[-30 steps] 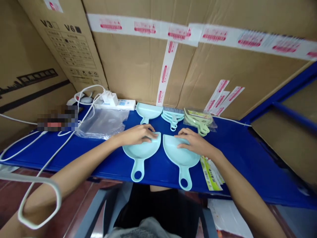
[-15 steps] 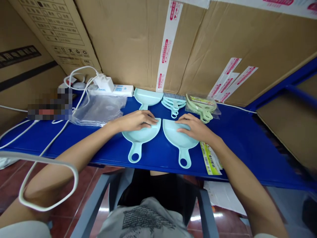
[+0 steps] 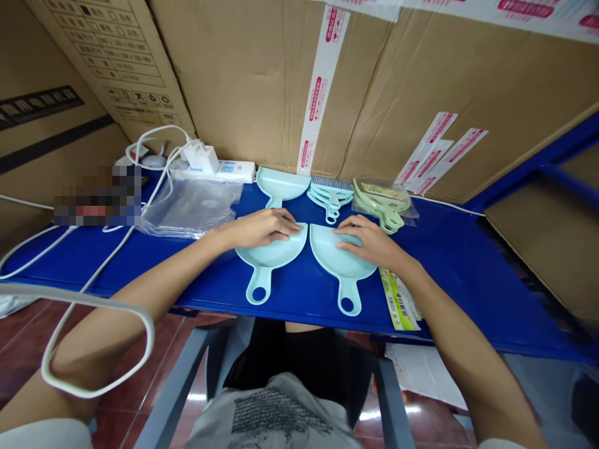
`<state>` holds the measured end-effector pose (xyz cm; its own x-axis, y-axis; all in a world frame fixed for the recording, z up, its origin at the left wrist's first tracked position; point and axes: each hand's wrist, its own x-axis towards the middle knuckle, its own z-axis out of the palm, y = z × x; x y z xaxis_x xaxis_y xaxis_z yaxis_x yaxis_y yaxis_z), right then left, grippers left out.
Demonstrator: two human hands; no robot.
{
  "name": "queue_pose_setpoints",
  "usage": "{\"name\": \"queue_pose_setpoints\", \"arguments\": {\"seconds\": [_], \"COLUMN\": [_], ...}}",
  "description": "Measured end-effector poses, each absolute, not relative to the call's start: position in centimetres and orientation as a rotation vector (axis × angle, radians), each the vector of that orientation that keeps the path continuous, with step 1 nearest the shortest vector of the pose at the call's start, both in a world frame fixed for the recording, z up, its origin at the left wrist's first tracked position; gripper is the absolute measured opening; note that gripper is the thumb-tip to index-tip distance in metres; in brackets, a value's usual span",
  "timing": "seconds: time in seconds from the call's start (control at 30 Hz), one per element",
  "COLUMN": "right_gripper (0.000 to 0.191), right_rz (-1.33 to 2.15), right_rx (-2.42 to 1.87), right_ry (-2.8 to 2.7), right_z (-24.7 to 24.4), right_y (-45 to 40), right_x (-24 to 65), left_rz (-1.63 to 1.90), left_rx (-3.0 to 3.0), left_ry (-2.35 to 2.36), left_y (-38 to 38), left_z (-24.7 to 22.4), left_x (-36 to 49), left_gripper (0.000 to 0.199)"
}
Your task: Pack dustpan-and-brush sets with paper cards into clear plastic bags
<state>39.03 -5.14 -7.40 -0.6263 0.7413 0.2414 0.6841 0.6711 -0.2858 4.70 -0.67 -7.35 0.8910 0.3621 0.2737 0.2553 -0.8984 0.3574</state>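
Note:
Two light-blue dustpans lie side by side on the blue table, handles toward me, with a narrow gap between them. My left hand rests over the back edge of the left dustpan, fingers loosely spread. Over the outer back part of the right dustpan lies my right hand, its fingers apart and slightly bent. Neither hand is wrapped around anything. Behind them sit another light-blue dustpan, a group of light-blue brushes with grey bristles, and a bagged green dustpan set.
Clear plastic bags lie left of my left hand, before a white power strip with cables. A white cable loop hangs near my left forearm. Yellow-green label cards lie by my right forearm. A cardboard wall stands behind.

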Motion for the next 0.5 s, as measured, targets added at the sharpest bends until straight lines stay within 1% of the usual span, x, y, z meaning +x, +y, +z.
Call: {"name": "queue_pose_setpoints", "arguments": {"seconds": [0.5], "right_gripper": [0.036], "right_rz": [0.261], "right_rx": [-1.152], "right_ry": [-2.543], "right_z": [-7.45], "right_y": [-5.17], "right_x": [39.09], "left_rz": [0.483], "left_rx": [2.718], "left_ry": [0.466], "left_y": [-0.32], "left_z": [-7.92], "left_x": [4.76], "left_gripper": [0.036]}}
